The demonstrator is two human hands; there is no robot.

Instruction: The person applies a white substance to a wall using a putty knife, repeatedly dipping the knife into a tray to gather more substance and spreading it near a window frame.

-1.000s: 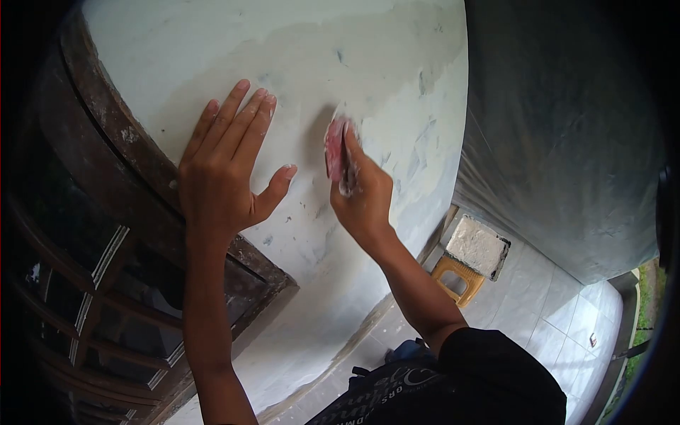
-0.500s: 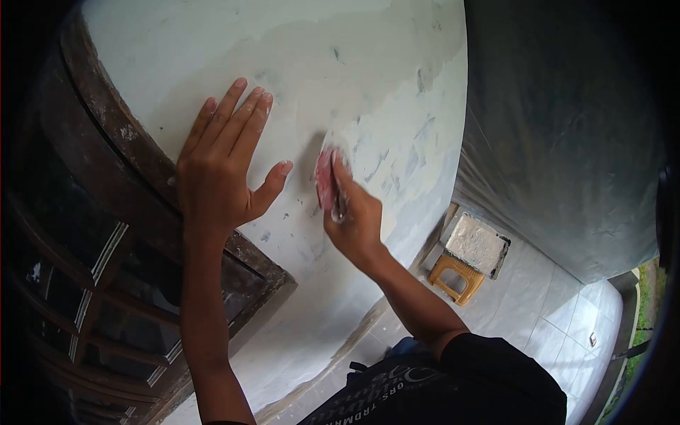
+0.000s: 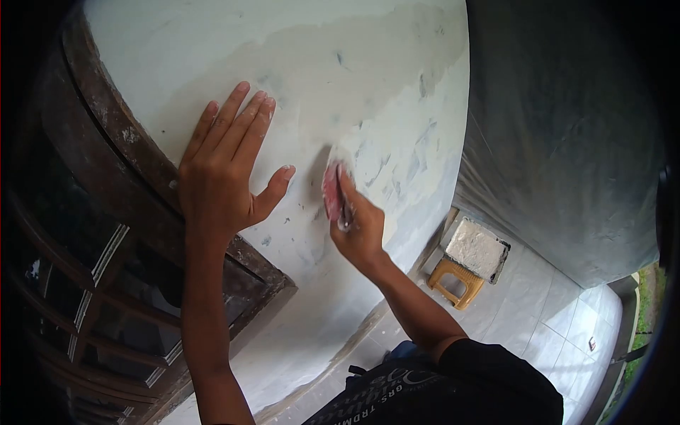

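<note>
Patchy wall (image 3: 304, 106) running beside brown frame (image 3: 124, 134). Left hand (image 3: 223, 170) pressing flat, fingers slightly apart; right hand (image 3: 360, 227) gripping red tool (image 3: 331, 191), grip clamped on it, against wall's middle.

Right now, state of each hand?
Left hand: open, fingers extended, laid on the wall.
Right hand: closed on a pink-red tool.

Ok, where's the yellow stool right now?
Head view, right of centre and below mid-height: the yellow stool is on the tiled floor, near the foot of the wall, partly covered by the tray of whitish paste.
</note>
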